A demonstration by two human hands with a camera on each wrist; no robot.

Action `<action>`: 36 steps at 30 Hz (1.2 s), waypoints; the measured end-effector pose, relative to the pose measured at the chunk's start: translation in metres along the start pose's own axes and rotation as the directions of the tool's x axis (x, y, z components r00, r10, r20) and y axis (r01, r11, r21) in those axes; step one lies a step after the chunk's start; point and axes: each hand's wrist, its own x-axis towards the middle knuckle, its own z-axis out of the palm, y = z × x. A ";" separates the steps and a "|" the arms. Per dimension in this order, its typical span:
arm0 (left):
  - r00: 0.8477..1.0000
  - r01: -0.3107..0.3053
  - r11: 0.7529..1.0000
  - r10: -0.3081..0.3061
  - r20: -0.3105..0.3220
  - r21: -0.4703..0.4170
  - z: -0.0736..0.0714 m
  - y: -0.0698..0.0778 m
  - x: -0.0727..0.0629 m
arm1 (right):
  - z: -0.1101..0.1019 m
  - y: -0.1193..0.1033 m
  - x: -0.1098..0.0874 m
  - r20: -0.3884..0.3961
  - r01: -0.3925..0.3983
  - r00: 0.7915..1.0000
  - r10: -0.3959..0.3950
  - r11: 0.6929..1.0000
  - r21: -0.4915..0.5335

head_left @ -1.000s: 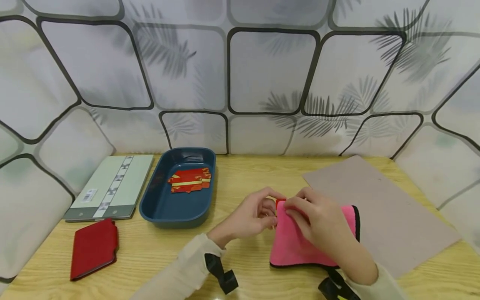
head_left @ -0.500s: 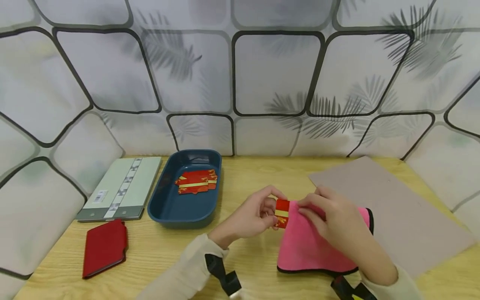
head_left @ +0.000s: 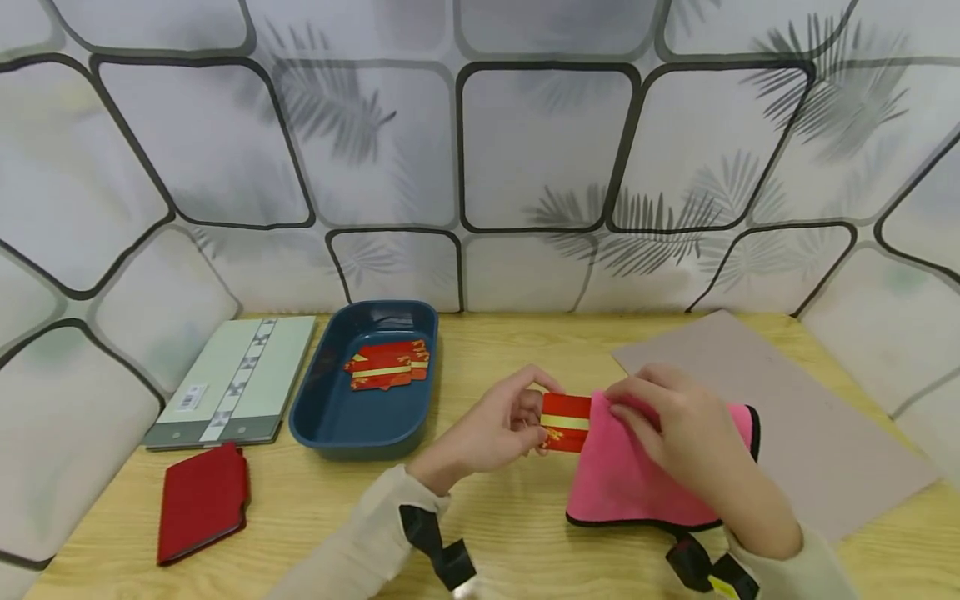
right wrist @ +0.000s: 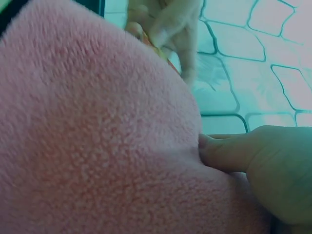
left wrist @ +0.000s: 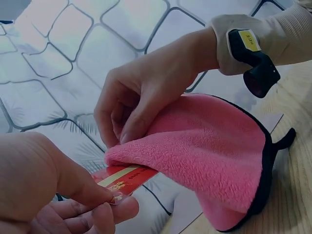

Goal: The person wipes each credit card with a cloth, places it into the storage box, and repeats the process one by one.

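Note:
Between thumb and fingers, my left hand (head_left: 504,423) pinches the left end of a red card with a yellow stripe (head_left: 566,422). A pink fleece cloth with black edging (head_left: 630,483) covers the card's right end. My right hand (head_left: 682,429) pinches the upper part of that cloth, which hangs down over the table. In the left wrist view the card (left wrist: 127,179) shows below a fold of the cloth (left wrist: 209,151). The right wrist view is mostly filled by the cloth (right wrist: 97,122), with my right thumb (right wrist: 229,153) against it.
A blue tray (head_left: 330,429) holds several red cards (head_left: 382,367). Left of it lie a pale green folder (head_left: 225,383) and a dark red notebook (head_left: 202,504). A grey-brown sheet (head_left: 780,417) lies on the right of the wooden table (head_left: 510,533), under a patterned backdrop.
More of the red card shows beyond the cloth's left edge than before. My right hand and the cloth have shifted right, away from my left hand.

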 end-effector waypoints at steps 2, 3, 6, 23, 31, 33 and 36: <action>1.000 -0.003 1.000 0.003 -0.013 0.003 0.000 0.000 -0.001 | 0.005 -0.003 0.001 -0.007 0.031 1.000 -0.031 0.999 0.009; 1.000 -0.008 1.000 0.008 -0.016 0.004 0.001 -0.001 -0.001 | 0.007 -0.005 0.001 -0.009 0.045 0.999 -0.045 0.999 0.021; 1.000 -0.028 1.000 0.028 -0.005 -0.009 0.004 -0.004 0.000 | 0.013 -0.012 0.001 0.003 0.061 0.998 -0.061 0.997 0.052; 0.998 0.052 0.999 -0.052 0.018 -0.016 -0.001 0.007 -0.005 | 0.010 -0.022 0.001 0.051 -0.099 0.994 0.094 0.991 0.088; 0.994 0.106 0.994 -0.106 -0.027 -0.001 -0.018 0.011 -0.019 | 0.003 -0.012 0.002 0.063 -0.137 0.989 0.137 0.991 0.006; 0.993 0.109 0.993 -0.108 -0.048 0.036 -0.025 0.014 -0.024 | 0.000 -0.011 0.001 0.076 -0.154 0.985 0.155 0.988 -0.018; 0.991 0.105 0.989 -0.096 -0.095 0.101 -0.040 0.023 -0.033 | -0.001 -0.013 0.001 0.079 -0.161 0.983 0.164 0.986 -0.043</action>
